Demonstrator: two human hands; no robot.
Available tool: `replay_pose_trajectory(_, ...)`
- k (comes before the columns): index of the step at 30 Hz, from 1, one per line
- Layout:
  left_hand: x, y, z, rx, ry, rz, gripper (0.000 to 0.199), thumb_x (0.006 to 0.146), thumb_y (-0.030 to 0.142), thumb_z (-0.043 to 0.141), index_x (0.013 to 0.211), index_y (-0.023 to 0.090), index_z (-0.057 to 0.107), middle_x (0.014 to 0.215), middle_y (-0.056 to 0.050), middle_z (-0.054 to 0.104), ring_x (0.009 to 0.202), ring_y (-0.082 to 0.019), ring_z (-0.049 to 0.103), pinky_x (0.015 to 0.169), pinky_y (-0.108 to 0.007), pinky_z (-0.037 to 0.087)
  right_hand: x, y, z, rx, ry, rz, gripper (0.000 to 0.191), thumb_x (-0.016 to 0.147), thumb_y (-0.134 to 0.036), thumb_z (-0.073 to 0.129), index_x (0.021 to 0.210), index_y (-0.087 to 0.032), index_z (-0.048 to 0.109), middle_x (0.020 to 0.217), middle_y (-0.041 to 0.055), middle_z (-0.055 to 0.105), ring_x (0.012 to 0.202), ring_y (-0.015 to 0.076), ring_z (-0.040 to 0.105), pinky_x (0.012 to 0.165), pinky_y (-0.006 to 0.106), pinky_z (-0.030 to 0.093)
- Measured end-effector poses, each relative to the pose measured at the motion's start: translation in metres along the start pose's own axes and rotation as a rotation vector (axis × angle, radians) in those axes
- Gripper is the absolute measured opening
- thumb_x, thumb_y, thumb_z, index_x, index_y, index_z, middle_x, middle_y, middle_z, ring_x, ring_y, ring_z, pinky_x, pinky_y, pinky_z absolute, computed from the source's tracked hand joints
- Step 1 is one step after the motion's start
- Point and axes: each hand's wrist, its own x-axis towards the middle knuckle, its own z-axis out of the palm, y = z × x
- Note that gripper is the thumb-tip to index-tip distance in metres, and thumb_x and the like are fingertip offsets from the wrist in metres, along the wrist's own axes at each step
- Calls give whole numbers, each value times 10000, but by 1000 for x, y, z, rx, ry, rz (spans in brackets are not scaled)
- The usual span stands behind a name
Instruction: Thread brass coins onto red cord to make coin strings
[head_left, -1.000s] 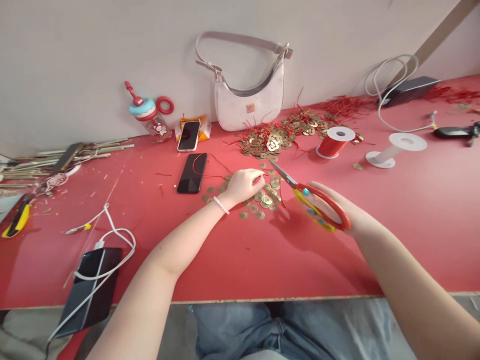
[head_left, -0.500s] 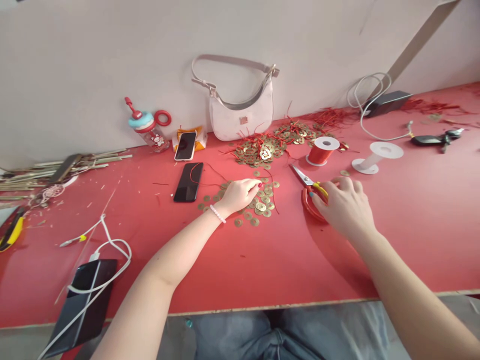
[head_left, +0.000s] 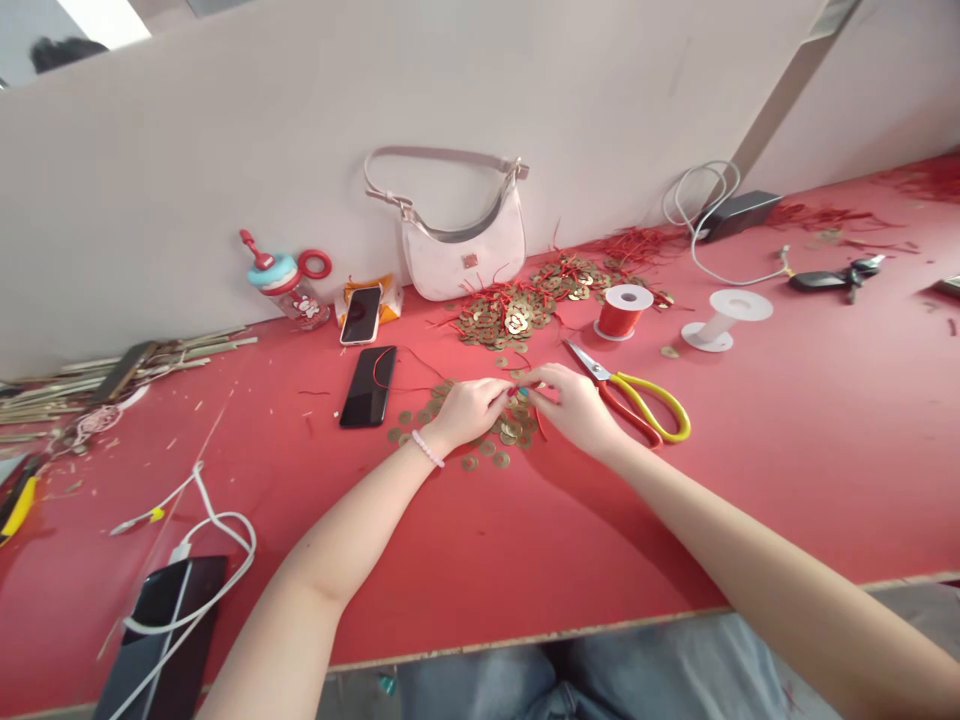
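My left hand, with a pink beaded bracelet at the wrist, is pinched closed on a thin red cord. The cord loops over a black phone, and a short tail hangs beyond the fingers. My right hand meets the left fingertips, thumb and forefinger pinched at the cord's end; the fingers hide the exact grip. Beneath both hands lie loose brass coins with holes. To the right, scissors with one red and one yellow handle rest on the table, touched by neither hand.
Behind the hands is a heap of coins tied with red cord, before a pale handbag. A red cord spool and a bare white spool stand right. A cup, second phone and cabled black device are left.
My right hand has let go of the scissors and moved left to meet my left hand at the cord. The left hand keeps its pinch. The view has shifted slightly.
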Motion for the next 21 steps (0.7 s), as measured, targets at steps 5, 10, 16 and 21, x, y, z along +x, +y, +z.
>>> replay_pose_trajectory(5, 2, 1, 1, -3, -41, 19, 245, 896, 244, 382, 917, 150, 607, 882, -86, 675, 822, -200, 638, 734, -303, 487, -3, 7, 2, 59, 8, 90, 108, 771, -212, 461, 800, -184, 562, 827, 51, 627, 795, 186, 575, 754, 334, 446)
replay_pose_trajectory(10, 2, 4, 2, -34, -9, -26, 191, 855, 216, 440, 991, 167, 565, 849, -61, 665, 756, -174, 632, 698, -276, 477, -6, 12, 4, 99, 1, 91, 85, 781, -217, 439, 794, -189, 518, 825, 55, 606, 781, 184, 565, 719, 325, 450)
replay_pose_trajectory(16, 0, 4, 2, -57, 27, -71, 140, 824, 198, 468, 927, 172, 559, 749, -32, 623, 611, -134, 568, 603, -243, 445, -7, 13, 4, 156, -11, 109, 82, 796, -236, 455, 818, -193, 521, 834, 53, 604, 800, 188, 565, 742, 342, 451)
replay_pose_trajectory(21, -1, 2, 3, -86, 41, -118, 126, 806, 187, 477, 899, 163, 557, 736, -27, 606, 599, -122, 548, 571, -224, 427, -8, 13, 1, 204, -35, 110, 56, 769, -231, 502, 800, -193, 529, 823, 38, 598, 759, 171, 555, 699, 314, 460)
